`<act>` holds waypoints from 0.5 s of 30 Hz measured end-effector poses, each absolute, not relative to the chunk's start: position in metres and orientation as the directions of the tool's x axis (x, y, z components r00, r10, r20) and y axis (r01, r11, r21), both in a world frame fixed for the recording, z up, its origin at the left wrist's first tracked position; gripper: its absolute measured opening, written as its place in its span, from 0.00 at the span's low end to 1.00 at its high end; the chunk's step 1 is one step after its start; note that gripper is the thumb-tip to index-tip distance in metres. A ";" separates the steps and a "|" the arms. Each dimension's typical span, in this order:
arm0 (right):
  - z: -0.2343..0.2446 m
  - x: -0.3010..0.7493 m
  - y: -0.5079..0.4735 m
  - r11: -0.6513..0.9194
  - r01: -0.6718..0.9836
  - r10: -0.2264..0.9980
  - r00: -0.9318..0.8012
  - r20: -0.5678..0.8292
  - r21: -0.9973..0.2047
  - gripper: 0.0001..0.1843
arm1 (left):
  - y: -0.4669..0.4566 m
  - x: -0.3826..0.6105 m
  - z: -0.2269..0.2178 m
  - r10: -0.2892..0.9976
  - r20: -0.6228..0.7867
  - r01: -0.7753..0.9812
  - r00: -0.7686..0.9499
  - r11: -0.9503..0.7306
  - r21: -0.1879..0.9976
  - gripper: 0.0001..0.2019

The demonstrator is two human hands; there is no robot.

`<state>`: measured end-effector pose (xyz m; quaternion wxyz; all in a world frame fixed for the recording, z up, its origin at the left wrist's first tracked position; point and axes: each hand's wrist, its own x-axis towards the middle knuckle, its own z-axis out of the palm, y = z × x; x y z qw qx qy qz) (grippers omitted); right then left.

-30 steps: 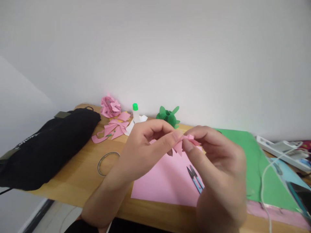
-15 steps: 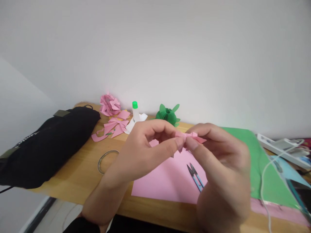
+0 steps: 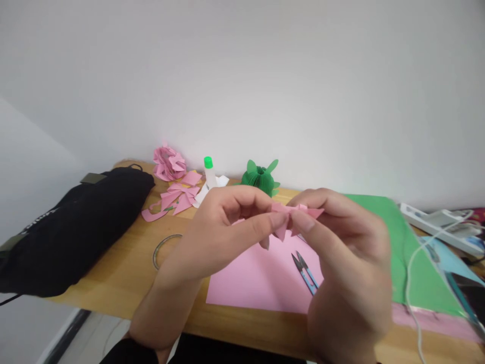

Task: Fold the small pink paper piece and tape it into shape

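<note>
A small folded pink paper piece (image 3: 282, 230) with pointed tips is pinched between my two hands, above the table. My left hand (image 3: 238, 227) is closed on its left side, thumb in front and fingers behind. From the right, my right hand (image 3: 341, 247) grips it with thumb and forefinger; its other fingers curl behind. Beneath them lies a flat sheet of pink paper (image 3: 250, 283), partly covered by both hands. On that sheet rest blue-handled thread snips (image 3: 305, 273), blades pointing away from me, close to the right hand.
At the back stand a crumpled pink paper ball (image 3: 169, 163), a glue stick (image 3: 209, 173) and a green paper ornament (image 3: 258, 179). Pink scraps (image 3: 178, 196) and a bangle (image 3: 155, 255) lie left. A black bag (image 3: 83, 227) is farther left; green paper (image 3: 417, 273) and a white cable (image 3: 408, 288) are right.
The pink paper piece has turned slightly, and more of its lower points show under the fingers. Both hands keep their pinch; the view has shifted a little.
</note>
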<state>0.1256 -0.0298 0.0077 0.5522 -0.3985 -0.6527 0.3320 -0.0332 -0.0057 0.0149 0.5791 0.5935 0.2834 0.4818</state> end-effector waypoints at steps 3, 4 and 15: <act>0.009 0.123 -0.029 0.461 0.150 0.887 -0.044 0.460 -0.875 0.07 | -0.006 -0.033 0.016 0.885 0.247 -0.194 0.396 -0.182 0.964 0.07; 0.009 0.123 -0.029 0.464 0.157 0.885 -0.032 0.465 -0.872 0.06 | -0.006 -0.034 0.016 0.886 0.245 -0.171 0.395 -0.192 0.967 0.07; 0.007 0.124 -0.030 0.423 0.131 0.899 0.063 0.433 -0.897 0.06 | -0.007 -0.035 0.015 0.892 0.273 -0.093 0.360 -0.257 0.962 0.03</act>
